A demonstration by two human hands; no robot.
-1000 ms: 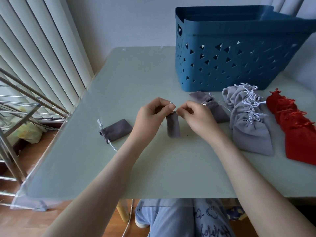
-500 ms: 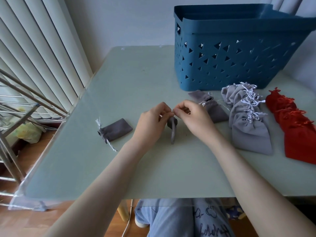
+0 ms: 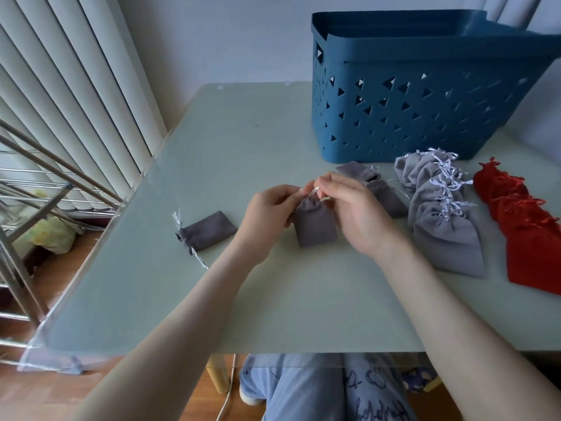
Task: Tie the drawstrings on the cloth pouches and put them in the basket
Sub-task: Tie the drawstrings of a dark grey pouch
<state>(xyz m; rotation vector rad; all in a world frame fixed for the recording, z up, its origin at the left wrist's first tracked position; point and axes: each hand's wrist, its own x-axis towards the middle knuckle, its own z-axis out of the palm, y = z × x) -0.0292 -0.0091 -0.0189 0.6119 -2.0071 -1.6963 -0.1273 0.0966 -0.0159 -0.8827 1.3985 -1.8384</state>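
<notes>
Just below fingers: pouch; drawstring apparently pinched.

Soft daylight is coming in through the blinds on the left, making everything bright. The tabletop is shining a little, and shadows are looking faint. The wide camera is bending straight lines near the edges, like the basket rim.

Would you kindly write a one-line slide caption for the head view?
Left hand and right hand pinch the drawstring of a dark grey pouch at the table, blue basket behind.
</notes>
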